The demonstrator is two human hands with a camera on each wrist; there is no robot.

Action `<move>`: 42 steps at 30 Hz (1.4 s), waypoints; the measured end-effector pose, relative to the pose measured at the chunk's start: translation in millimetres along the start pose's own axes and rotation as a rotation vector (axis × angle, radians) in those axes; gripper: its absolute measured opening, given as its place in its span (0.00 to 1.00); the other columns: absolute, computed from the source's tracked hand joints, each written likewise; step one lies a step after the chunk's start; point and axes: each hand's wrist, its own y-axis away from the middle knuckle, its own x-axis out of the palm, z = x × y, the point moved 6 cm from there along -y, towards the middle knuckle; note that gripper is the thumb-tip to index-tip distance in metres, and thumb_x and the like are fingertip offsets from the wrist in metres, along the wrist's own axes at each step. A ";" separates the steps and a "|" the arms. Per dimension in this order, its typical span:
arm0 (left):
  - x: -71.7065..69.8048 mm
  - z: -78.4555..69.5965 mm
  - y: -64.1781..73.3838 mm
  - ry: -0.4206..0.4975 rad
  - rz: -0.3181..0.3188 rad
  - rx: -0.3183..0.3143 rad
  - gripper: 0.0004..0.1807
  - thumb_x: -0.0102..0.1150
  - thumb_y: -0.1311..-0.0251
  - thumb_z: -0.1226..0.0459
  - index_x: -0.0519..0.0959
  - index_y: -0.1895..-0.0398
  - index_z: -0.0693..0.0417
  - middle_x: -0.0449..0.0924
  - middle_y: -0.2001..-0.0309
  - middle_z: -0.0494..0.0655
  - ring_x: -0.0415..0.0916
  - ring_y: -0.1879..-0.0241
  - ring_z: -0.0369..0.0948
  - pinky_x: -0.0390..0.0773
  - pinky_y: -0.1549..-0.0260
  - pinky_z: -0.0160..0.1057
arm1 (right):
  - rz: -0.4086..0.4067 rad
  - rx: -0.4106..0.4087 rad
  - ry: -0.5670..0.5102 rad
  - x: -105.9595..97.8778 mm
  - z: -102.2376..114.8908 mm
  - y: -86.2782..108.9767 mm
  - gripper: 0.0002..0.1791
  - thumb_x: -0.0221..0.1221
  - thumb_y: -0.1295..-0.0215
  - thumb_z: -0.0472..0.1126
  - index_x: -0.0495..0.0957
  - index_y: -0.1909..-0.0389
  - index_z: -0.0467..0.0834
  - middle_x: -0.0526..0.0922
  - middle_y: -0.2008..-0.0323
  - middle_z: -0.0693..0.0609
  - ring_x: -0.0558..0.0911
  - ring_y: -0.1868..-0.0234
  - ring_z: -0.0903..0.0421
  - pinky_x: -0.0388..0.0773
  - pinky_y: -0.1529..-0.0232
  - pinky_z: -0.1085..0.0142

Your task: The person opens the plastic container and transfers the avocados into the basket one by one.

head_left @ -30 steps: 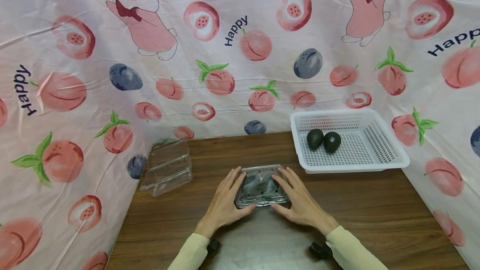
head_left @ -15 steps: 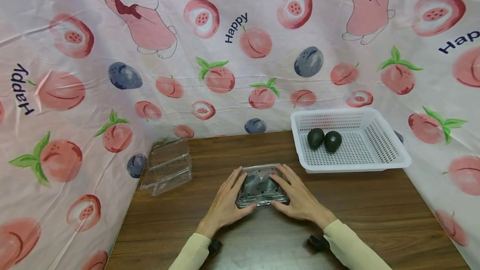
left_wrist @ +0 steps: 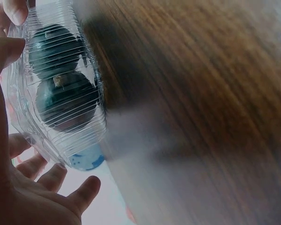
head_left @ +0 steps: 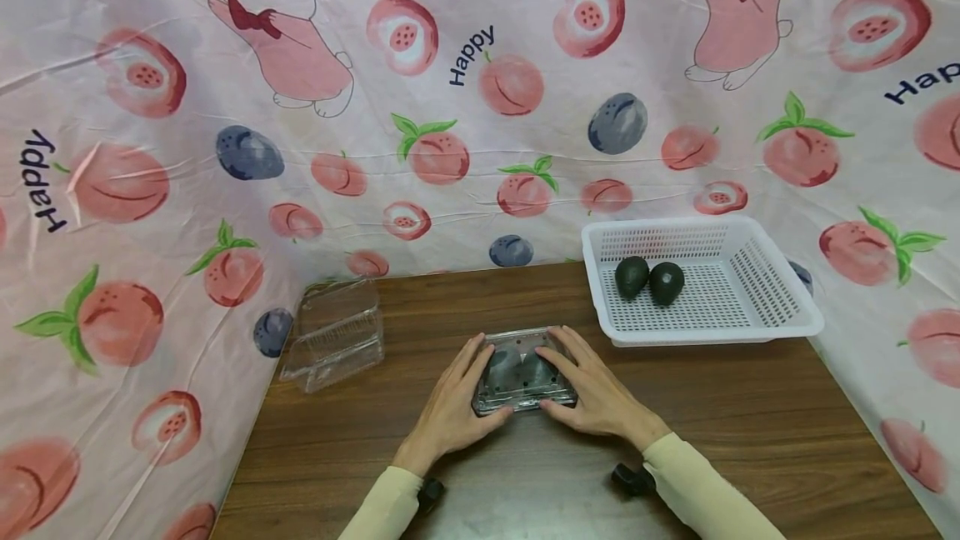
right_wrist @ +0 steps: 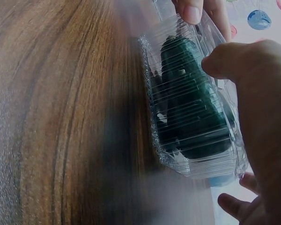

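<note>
A lidded clear plastic clamshell container [head_left: 522, 369] rests on the wooden table between both hands. Dark green avocados [left_wrist: 65, 96] show through its ribbed wall in both wrist views. My left hand [head_left: 447, 411] grips the container's left end, thumb at the near edge and fingers along the side and top. At the opposite end my right hand [head_left: 600, 394] holds it the same way, thumb on the front edge and fingers over the lid. The lid lies down over the base. In the right wrist view, the right thumb [right_wrist: 220, 61] presses at the rim.
A white perforated basket [head_left: 772, 327] with two avocados [head_left: 648, 280] stands at the back right. At the back left sits another clear clamshell container [head_left: 337, 336], its lid raised. A fruit-print cloth [head_left: 480, 140] hangs behind and beside the wooden table [head_left: 315, 457].
The right hand's fingers have slid slightly left and inward over the lid. The left hand and the container stay almost where they were; the view has turned a little.
</note>
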 end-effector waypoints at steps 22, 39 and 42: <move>2.5 -0.9 -0.2 0.010 -0.025 -0.003 0.56 0.81 0.35 0.45 0.65 0.11 0.58 0.56 0.08 0.56 0.58 0.10 0.61 0.72 0.18 0.66 | -0.073 -0.039 0.101 1.6 4.8 -1.8 0.43 0.79 0.37 0.57 0.80 0.23 0.45 0.72 0.18 0.37 0.72 0.17 0.33 0.78 0.23 0.34; 4.0 2.3 -0.6 0.012 -0.009 -0.002 0.57 0.81 0.34 0.44 0.63 0.10 0.56 0.54 0.07 0.54 0.56 0.09 0.58 0.72 0.18 0.65 | -0.124 -0.106 0.225 4.9 6.5 0.0 0.44 0.82 0.38 0.58 0.81 0.25 0.44 0.76 0.22 0.33 0.78 0.22 0.29 0.85 0.32 0.33; 3.5 1.9 -1.1 0.027 -0.006 -0.012 0.57 0.81 0.35 0.44 0.63 0.10 0.56 0.54 0.07 0.53 0.56 0.09 0.58 0.72 0.18 0.65 | -0.128 -0.112 0.239 4.9 6.8 -0.3 0.44 0.82 0.39 0.57 0.81 0.25 0.44 0.76 0.22 0.32 0.78 0.23 0.28 0.86 0.33 0.33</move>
